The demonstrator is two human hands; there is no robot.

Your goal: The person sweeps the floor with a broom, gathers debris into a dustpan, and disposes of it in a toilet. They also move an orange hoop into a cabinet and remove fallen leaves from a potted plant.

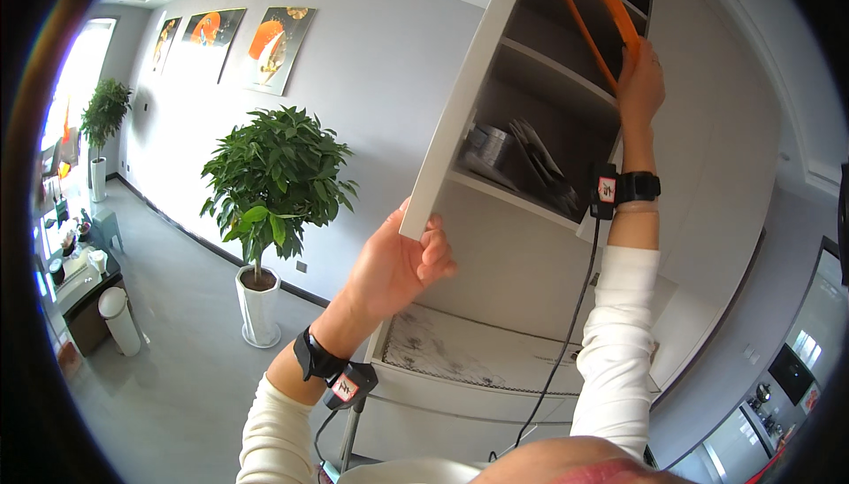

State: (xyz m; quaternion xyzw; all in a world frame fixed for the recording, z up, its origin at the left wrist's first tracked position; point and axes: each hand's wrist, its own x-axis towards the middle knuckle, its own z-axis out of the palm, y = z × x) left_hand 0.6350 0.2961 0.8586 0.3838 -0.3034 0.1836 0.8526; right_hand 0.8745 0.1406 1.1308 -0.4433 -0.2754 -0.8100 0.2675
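Note:
High up on the right, my right hand point(642, 82) grips an orange loop-shaped band point(613, 6) in front of the upper shelves of a wall cabinet point(514, 197). The top of the band runs out of the picture. Lower and to the left, my left hand point(398, 265) has its fingers curled around the bottom corner of the pale cabinet door point(457, 102), which stands open and is seen nearly edge-on. On the lowest shelf sit a silvery round container point(494, 141) and several thin dark flat items point(542, 162) leaning at a slant.
Below the cabinet runs a counter with a patterned top point(451, 351). A leafy tree point(278, 169) in a white planter point(259, 311) stands left, by the wall. A black cable point(576, 318) hangs from my right wrist device. A white bin point(119, 321) stands farther left.

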